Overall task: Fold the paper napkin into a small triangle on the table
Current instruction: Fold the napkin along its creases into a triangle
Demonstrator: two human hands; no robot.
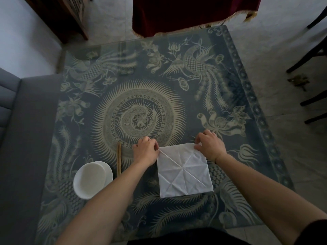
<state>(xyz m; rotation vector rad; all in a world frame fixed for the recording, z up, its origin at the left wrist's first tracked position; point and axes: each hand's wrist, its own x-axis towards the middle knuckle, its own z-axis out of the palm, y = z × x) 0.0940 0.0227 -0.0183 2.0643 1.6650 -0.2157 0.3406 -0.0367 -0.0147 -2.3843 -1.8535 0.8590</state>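
Note:
A white paper napkin lies spread out as a square on the near part of the table, with crease lines crossing it from corner to corner and through its middle. My left hand pinches the napkin's far left corner. My right hand pinches its far right corner. Both near corners rest flat on the table.
A white bowl on a white plate stands to the left of the napkin, with a pair of wooden chopsticks beside it. The table carries a blue patterned cloth under glass. A grey sofa borders the left edge; dark chair legs stand at the right.

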